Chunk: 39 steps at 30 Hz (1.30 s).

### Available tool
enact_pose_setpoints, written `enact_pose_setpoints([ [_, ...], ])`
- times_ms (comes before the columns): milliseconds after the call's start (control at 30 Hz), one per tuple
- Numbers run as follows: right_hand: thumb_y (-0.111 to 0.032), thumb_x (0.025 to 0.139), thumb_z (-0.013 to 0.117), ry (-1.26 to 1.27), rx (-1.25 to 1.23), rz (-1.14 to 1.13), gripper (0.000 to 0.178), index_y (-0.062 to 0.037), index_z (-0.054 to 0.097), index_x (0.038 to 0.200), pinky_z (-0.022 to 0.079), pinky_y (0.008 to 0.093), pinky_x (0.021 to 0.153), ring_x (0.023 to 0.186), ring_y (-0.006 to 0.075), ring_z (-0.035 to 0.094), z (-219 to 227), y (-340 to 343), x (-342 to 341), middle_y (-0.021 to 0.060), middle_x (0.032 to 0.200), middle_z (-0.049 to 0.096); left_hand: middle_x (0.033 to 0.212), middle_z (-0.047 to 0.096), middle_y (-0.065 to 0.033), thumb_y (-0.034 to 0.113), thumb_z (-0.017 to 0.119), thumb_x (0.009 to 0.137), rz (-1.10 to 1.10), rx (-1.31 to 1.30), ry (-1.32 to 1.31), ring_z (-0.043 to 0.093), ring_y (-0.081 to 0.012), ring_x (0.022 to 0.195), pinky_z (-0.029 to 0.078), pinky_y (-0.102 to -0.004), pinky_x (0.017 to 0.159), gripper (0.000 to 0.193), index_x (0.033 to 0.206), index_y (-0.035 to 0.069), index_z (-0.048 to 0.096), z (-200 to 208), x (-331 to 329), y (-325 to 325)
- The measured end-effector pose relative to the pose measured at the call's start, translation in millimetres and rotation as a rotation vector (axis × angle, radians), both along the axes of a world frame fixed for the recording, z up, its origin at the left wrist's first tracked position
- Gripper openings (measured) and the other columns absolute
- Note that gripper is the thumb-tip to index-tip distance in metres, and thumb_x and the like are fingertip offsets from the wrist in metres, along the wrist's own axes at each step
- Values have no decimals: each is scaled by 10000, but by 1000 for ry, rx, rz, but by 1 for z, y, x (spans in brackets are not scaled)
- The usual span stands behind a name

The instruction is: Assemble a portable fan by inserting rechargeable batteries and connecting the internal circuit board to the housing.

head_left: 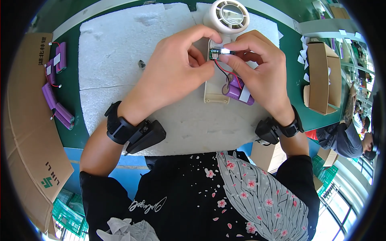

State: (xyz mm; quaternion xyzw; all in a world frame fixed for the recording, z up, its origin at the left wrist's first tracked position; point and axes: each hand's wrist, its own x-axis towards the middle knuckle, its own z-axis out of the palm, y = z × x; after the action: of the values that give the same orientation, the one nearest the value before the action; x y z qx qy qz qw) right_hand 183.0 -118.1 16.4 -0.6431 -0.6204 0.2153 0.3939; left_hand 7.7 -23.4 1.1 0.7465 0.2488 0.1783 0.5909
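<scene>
A cream handheld fan [227,17] lies with its round head at the far side and its handle shell [215,94] open toward me. My left hand [177,66] is closed at the shell's left edge, index finger and thumb against it. My right hand [259,64] pinches a small green circuit board [214,53] from the right; a bright white spot shows on the board at its fingertips. Red and black wires [222,69] run from the board to purple battery cells [234,89], which lie partly over the handle, beside my right palm. The fingertips partly hide the board.
White foam sheet [108,52] covers the green table. More purple battery packs [56,92] lie at left beside a large cardboard box [28,120]. An open carton [323,78] stands at right, with white paper pieces along it. Another person [345,138] is at the far right.
</scene>
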Motion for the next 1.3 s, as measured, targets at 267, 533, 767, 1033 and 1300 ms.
enact_pose_setpoints([
  [267, 27, 774, 755, -58, 45, -19, 181, 13, 678, 937, 558, 249, 672, 770, 135, 655, -1, 0, -2, 68, 909, 645, 888, 602, -7, -17, 631, 832, -2, -33, 56, 568, -52, 729, 465, -199, 654, 368, 1185, 57, 560, 0, 1, 0],
  [533, 13, 769, 762, -122, 53, -54, 173, 17, 679, 921, 549, 240, 668, 732, 135, 649, 0, 1, -2, 75, 887, 650, 906, 599, -4, -32, 625, 821, 41, -19, 80, 556, -48, 714, 450, -198, 628, 347, 1152, 50, 559, 3, 5, -2],
  [767, -9, 764, 773, -188, 94, -57, 198, 8, 710, 951, 532, 234, 644, 721, 134, 648, 0, 0, -5, 63, 880, 660, 1000, 604, -16, -61, 609, 815, 80, -25, 65, 557, -50, 728, 444, -193, 623, 339, 1134, 41, 554, -3, 7, -6],
  [1033, -33, 777, 776, -179, 94, -48, 211, 7, 703, 971, 530, 230, 646, 724, 114, 645, -2, 2, -3, 60, 905, 665, 1170, 634, -44, -79, 576, 827, 47, -34, -116, 556, -50, 733, 453, -191, 635, 351, 1155, 44, 556, -10, 4, 1],
  [1300, -71, 819, 762, 25, -232, -96, 169, 0, 630, 897, 476, 196, 601, 688, 41, 570, 2, 5, 6, -1, 774, 635, 1146, 662, -58, -35, 578, 844, -35, 185, -3, 573, -69, 737, 473, -214, 658, 321, 1140, 63, 658, -4, 3, 6],
])
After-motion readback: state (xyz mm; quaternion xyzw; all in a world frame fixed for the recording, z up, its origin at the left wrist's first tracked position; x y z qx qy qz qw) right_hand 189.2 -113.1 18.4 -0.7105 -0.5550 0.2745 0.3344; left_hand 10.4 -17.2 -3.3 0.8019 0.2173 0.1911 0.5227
